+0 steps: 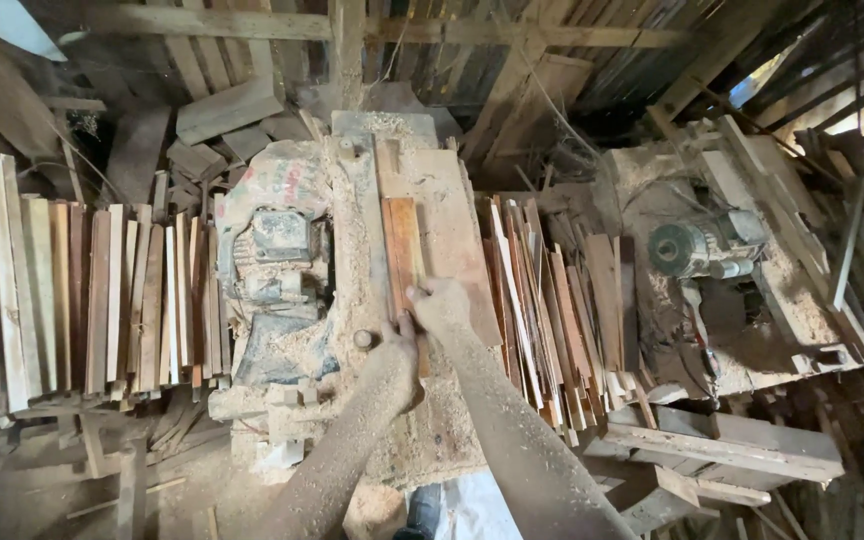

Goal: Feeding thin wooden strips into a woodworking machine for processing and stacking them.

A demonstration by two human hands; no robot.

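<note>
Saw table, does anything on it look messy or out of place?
Yes. Sawdust coats the saw table and both forearms. Offcut strips lie in a loose, crooked heap to its right, unlike the neat slats on the left. Both hands press a reddish strip.

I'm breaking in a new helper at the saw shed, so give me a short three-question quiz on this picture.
1. True or false: both dust-covered hands, left hand and right hand, rest on the narrow reddish-brown wooden strip.
2. Which lies on the person's left side? A) the row of pale sawn slats B) the round grey electric motor C) the loose heap of thin offcut strips
3. What coats the sawdust-covered wooden saw table beneath the strip?

Key: 1 true; 2 A; 3 sawdust.
</note>
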